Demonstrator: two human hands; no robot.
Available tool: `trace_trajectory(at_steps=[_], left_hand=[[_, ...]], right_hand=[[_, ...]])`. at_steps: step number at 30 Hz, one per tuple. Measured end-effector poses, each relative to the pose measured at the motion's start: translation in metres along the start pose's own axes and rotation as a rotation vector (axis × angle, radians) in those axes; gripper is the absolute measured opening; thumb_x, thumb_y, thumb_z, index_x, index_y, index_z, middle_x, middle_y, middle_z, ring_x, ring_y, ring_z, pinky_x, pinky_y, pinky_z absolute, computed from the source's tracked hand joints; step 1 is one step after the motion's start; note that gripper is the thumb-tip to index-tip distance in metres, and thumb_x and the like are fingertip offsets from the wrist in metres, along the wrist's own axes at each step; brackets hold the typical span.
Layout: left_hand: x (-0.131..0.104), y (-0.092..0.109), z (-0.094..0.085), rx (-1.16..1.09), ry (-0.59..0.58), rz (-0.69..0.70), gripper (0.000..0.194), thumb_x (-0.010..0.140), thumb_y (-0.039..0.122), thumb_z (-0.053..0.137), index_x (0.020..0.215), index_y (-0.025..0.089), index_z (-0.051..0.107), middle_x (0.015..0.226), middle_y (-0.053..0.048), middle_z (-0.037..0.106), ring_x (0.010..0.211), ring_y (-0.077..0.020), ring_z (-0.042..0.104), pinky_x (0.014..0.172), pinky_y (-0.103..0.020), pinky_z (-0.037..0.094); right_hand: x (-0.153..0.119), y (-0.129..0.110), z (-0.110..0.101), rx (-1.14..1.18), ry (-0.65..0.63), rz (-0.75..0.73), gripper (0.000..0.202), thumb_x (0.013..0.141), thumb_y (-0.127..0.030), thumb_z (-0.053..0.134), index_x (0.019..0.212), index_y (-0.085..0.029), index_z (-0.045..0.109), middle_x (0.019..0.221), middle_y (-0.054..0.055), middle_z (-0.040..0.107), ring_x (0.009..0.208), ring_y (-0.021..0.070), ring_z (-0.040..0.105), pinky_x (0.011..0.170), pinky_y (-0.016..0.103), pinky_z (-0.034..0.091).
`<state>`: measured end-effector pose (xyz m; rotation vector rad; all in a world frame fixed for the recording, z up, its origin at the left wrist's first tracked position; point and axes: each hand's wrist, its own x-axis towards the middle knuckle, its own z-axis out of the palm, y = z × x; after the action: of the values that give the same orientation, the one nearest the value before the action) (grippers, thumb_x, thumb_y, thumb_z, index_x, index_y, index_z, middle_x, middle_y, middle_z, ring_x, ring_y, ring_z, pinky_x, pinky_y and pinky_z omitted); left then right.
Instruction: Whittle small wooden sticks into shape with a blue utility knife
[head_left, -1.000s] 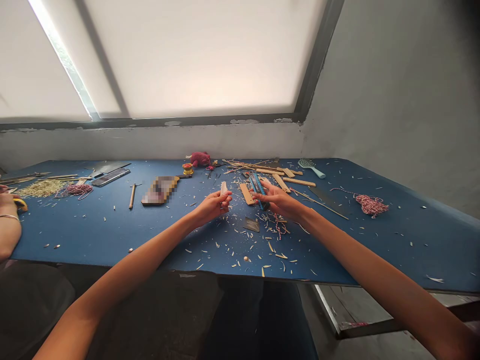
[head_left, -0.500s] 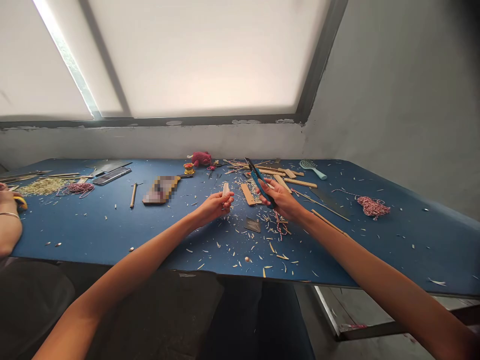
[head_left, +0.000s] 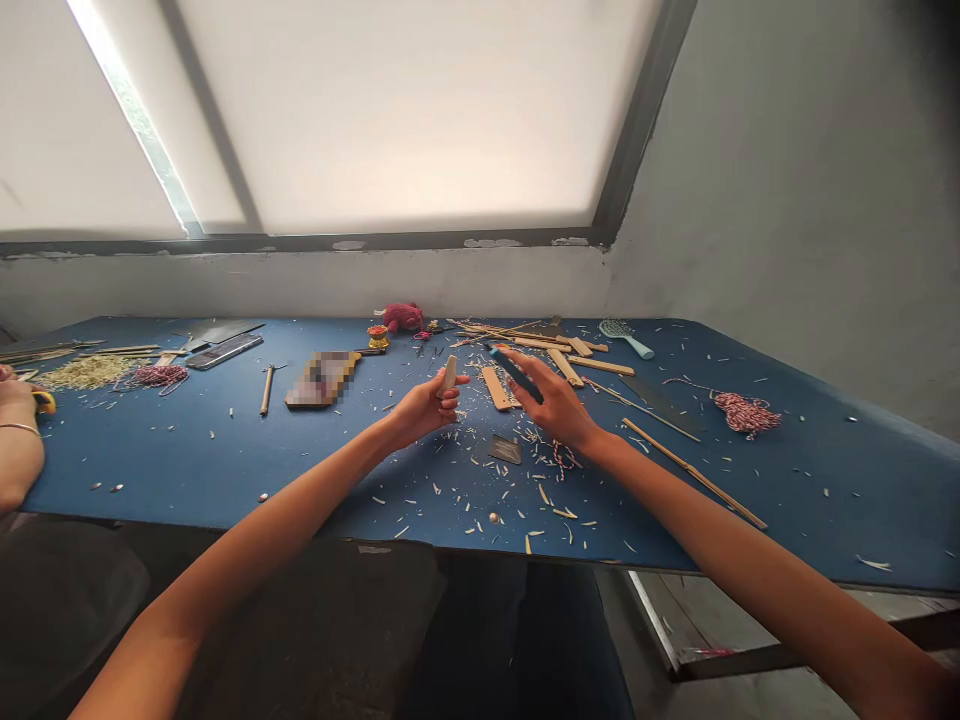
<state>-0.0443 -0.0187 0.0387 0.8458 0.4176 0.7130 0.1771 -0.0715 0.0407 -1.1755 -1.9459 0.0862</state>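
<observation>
My left hand (head_left: 421, 410) is closed on a small, pale wooden piece (head_left: 450, 372), which stands up between thumb and fingers. Across from it, my right hand (head_left: 561, 402) grips a blue utility knife (head_left: 517, 376), whose front end points up and to the left. Fingers cover part of the handle, and I cannot make out the blade clearly. The two hands are apart, and the knife does not touch the wooden piece. Below them on the blue table (head_left: 315, 480) lie pale shavings (head_left: 469, 490) and a small dark metal plate (head_left: 505, 449).
Wooden strips (head_left: 600, 367), a flat wooden block (head_left: 495, 388) and a green hairbrush (head_left: 628, 338) lie behind my hands. Red-and-white string (head_left: 746, 414) and a bamboo stick (head_left: 697, 474) are at right. Leftward are a phone (head_left: 225, 351) and another person's arm (head_left: 19, 450).
My right hand has turned over, tipping the knife lower and flatter to the left. My left hand has shifted slightly, and the wooden piece now stands higher in its grip.
</observation>
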Motion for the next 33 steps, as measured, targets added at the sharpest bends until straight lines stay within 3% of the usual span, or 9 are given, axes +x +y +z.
trace_trajectory(at_steps=[5,13,17,21,25,33], left_hand=[[0.000,-0.004,0.000,0.062,-0.058,0.017,0.022,0.088,0.029,0.051,0.091,0.010,0.061,0.072,0.001,0.042,0.052,-0.0027,0.033,0.047,-0.014,0.031],[-0.005,-0.009,0.004,0.489,-0.130,0.052,0.027,0.084,0.036,0.056,0.099,0.013,0.060,0.091,-0.004,0.054,0.059,-0.0031,0.038,0.054,-0.017,0.033],[-0.003,-0.013,-0.002,0.866,-0.012,0.128,0.042,0.087,0.051,0.039,0.099,0.014,0.052,0.080,-0.005,0.061,0.049,-0.0054,0.038,0.049,-0.021,0.033],[0.001,-0.017,-0.010,1.205,0.108,0.276,0.041,0.090,0.052,0.030,0.087,0.017,0.052,0.055,0.002,0.051,0.048,-0.0089,0.040,0.050,-0.022,0.032],[0.004,-0.015,-0.013,1.241,0.203,0.425,0.032,0.090,0.043,0.037,0.080,0.016,0.053,0.060,0.002,0.048,0.056,-0.0101,0.042,0.055,-0.022,0.033],[0.002,-0.010,-0.007,1.349,0.262,0.363,0.031,0.090,0.034,0.035,0.079,0.016,0.058,0.057,0.002,0.049,0.055,-0.0116,0.044,0.056,-0.023,0.032]], right_hand=[[-0.005,-0.003,0.007,-0.273,-0.104,-0.094,0.050,0.090,-0.032,0.041,0.140,-0.036,0.032,0.099,0.004,0.055,0.070,0.0131,0.053,0.064,0.027,0.043],[-0.006,-0.009,0.009,-0.270,-0.056,-0.070,0.045,0.094,-0.042,0.034,0.139,-0.036,0.034,0.086,0.002,0.054,0.066,0.0113,0.050,0.061,0.023,0.039],[-0.007,-0.012,0.011,-0.297,-0.070,-0.067,0.047,0.094,-0.042,0.031,0.140,-0.035,0.031,0.088,0.003,0.053,0.064,0.0109,0.050,0.059,0.023,0.038],[-0.011,-0.016,0.018,-0.349,-0.123,-0.063,0.048,0.095,-0.041,0.030,0.142,-0.036,0.025,0.095,0.004,0.053,0.062,0.0104,0.049,0.055,0.023,0.036],[-0.013,-0.020,0.023,-0.365,-0.192,-0.063,0.047,0.095,-0.041,0.028,0.141,-0.038,0.027,0.097,0.005,0.055,0.064,0.0112,0.052,0.054,0.023,0.035],[-0.013,-0.018,0.024,-0.333,-0.202,-0.042,0.046,0.095,-0.042,0.026,0.141,-0.037,0.029,0.098,0.005,0.057,0.070,0.0135,0.055,0.059,0.025,0.039]])
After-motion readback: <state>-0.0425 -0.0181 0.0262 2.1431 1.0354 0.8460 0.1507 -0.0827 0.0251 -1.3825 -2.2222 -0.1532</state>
